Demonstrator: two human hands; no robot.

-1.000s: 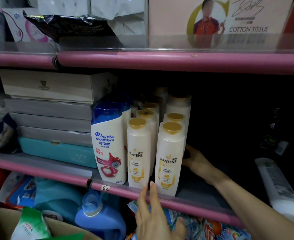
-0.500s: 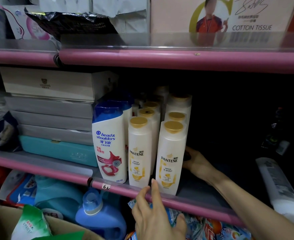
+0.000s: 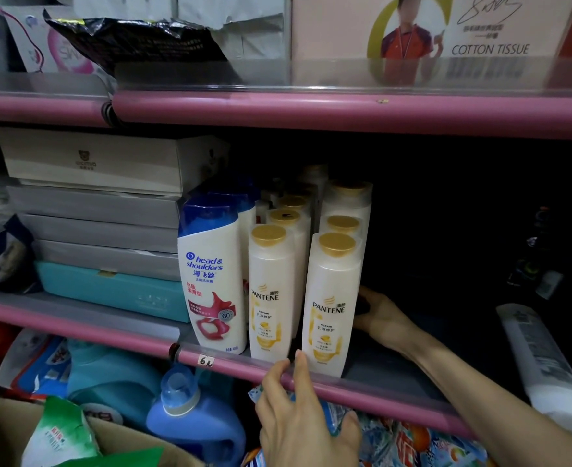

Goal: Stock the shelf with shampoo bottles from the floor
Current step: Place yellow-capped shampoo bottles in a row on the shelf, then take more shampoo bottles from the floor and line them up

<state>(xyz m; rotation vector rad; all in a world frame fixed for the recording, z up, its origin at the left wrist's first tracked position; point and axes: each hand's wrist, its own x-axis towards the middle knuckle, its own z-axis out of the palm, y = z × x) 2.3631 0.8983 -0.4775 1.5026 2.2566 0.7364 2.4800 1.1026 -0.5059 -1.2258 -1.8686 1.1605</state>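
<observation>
The front right shampoo bottle (image 3: 331, 305) is standing at the shelf's front edge, just beside a matching bottle (image 3: 271, 294) on its left, with more gold-capped bottles lining up behind both. It is leaning slightly at the top toward the row behind it. A blue-capped bottle (image 3: 212, 274) is standing at the left end of the front row, next to a stack of flat boxes (image 3: 99, 210).

The right hand (image 3: 379, 316) is reaching in beside the front right bottle, fingers touching its lower side; whether they are curling round it or only pressing is hidden by the bottle, so I cannot tell. The left hand (image 3: 303, 416) is resting low in front, fingers straight and apart, two fingertips touching the pink shelf rail (image 3: 395, 399) below the gap between the two front bottles, gripping nothing.

The step appears to be squaring up this bottle. Doing it well probably means nudging from low down so it is sliding rather than tipping, keeping the left fingers ready at the rail as a stop, and setting the label facing outward, flush with its neighbour

Another bottle (image 3: 544, 358) is lying on its side further right on the shelf
</observation>
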